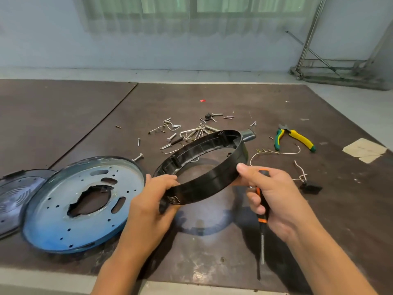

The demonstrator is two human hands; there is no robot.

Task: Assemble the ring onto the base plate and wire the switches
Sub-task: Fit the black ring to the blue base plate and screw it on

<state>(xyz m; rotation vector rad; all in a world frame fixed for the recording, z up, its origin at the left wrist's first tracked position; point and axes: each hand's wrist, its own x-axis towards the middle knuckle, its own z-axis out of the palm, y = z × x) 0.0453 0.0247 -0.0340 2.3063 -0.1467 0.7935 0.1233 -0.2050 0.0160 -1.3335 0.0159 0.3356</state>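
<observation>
The ring [203, 187] is held clear of the surface [202, 252], tilted with its far rim raised, between both hands. The left hand [148, 206] grasps the ring's near-left rim, with the thumb on the inner side and the fingers curled round the outer wall. The right hand [276, 199] is clenched round a screwdriver [262, 213], shaft pointing down toward the surface, while its thumb presses against the ring's right rim. The base plate [53, 209], a blue perforated disc with an irregular central opening, lies just left of the ring and apart from it. A dark cover [12, 194] lies left of the plate and is partly overlapped by it. Loose screws [187, 133] are scattered beyond the ring. Pliers [295, 138] and a white wire [274, 152] lie to the ring's far right. A black switch [310, 187] with a wire attached lies right of the ring, beyond the right hand.
</observation>
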